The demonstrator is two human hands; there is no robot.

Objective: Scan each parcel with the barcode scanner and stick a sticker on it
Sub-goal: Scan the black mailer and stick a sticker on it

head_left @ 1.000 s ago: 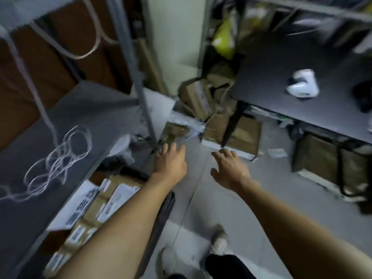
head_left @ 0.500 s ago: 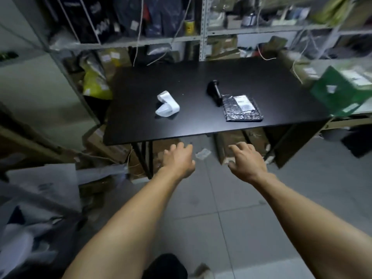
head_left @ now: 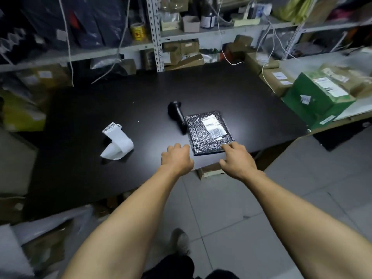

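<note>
A flat black bubble-wrap parcel (head_left: 209, 132) with a white shipping label lies near the front right edge of the black table (head_left: 100, 109). The black barcode scanner (head_left: 178, 115) lies just left of it, touching its side. A curled strip of white stickers (head_left: 116, 144) rests on the left part of the table. My left hand (head_left: 177, 159) hovers over the table edge, just left of the parcel's near corner, holding nothing. My right hand (head_left: 237, 160) is at the parcel's near right corner, fingertips at its edge, fingers apart.
A green carton (head_left: 316, 99) and brown boxes (head_left: 275, 77) stand on a bench to the right. Metal shelving (head_left: 155, 33) crammed with parcels and cables runs behind the table. Boxes and white wrapping (head_left: 30, 238) lie on the tiled floor at the left.
The view has swung from the left shelves to the black table and come closer. Both hands have moved forward from over the floor to the table's front edge by the parcel.
</note>
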